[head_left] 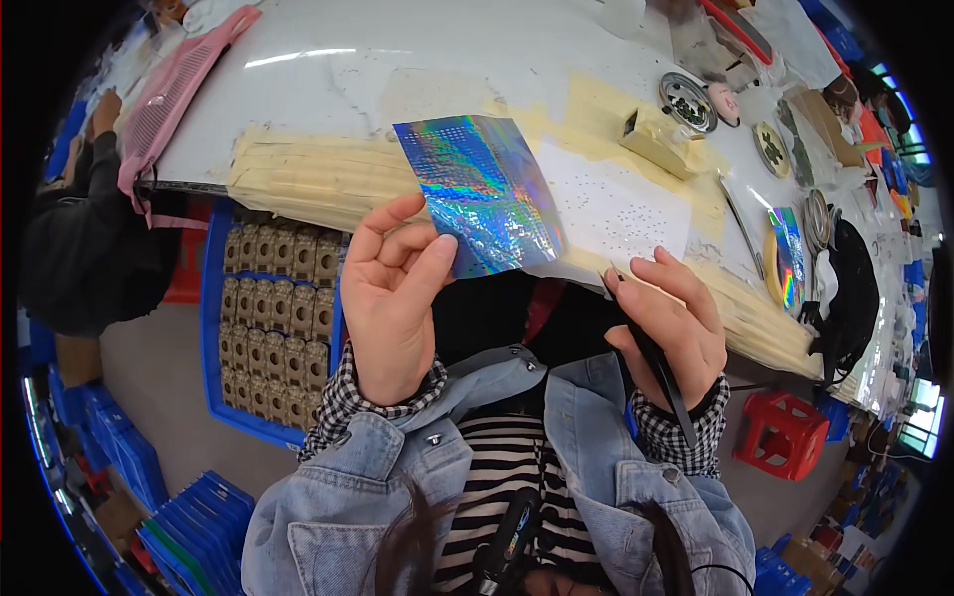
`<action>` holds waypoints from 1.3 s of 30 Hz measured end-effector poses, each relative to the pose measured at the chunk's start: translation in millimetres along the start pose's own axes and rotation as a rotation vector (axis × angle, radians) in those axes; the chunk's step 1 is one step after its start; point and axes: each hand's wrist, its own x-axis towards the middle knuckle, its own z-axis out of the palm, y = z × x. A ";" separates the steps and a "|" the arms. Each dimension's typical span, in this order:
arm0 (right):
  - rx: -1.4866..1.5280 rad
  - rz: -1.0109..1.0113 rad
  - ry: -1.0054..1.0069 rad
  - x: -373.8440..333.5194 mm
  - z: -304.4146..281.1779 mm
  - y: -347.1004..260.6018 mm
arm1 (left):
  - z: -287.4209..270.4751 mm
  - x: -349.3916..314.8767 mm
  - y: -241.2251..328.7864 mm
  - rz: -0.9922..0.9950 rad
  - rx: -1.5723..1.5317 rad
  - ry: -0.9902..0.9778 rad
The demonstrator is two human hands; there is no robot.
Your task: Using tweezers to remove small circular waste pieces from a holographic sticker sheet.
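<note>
My left hand (393,298) pinches the lower left edge of a shiny holographic sheet (482,189) between thumb and fingers. Rows of tiny marks cover the sheet's upper part; it is held up at the table's near edge. Closed around black tweezers (664,372), my right hand (676,313) is just right of the sheet. The tweezers' tips point up toward the sheet, apart from it. Behind the tips, a white paper (621,204) dotted with small dark specks lies on the table.
A blue tray (212,358) of bronze-coloured parts sits left, below the taped table edge (298,174). A yellowish block (661,149), a round dish (688,102) of dark bits and another holographic piece (787,253) lie right. A red stool (780,432) stands lower right; another person's sleeve (99,189) shows left.
</note>
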 end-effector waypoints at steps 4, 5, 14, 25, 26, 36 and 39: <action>0.023 0.001 -0.005 1.6 4.2 -2.3 | -9.5 -1.9 7.3 -0.039 0.019 0.026; 0.036 0.001 -0.008 0.7 6.7 -2.4 | -11.1 -2.9 6.6 -0.055 0.042 0.054; 0.157 -0.022 -0.099 9.7 39.3 -3.6 | -14.4 -6.0 -9.5 -0.134 0.086 0.107; 0.244 -0.061 -0.110 30.5 69.9 4.5 | -5.2 0.7 -11.7 -0.093 0.057 0.032; 0.243 -0.071 -0.120 31.8 70.4 6.0 | -4.6 1.2 -12.5 -0.098 0.054 0.030; 0.248 -0.116 -0.126 33.5 72.7 9.0 | -2.4 3.0 -14.9 -0.098 0.047 0.063; 0.256 -0.120 -0.125 33.5 72.6 9.3 | -2.1 3.1 -14.2 -0.095 0.045 0.067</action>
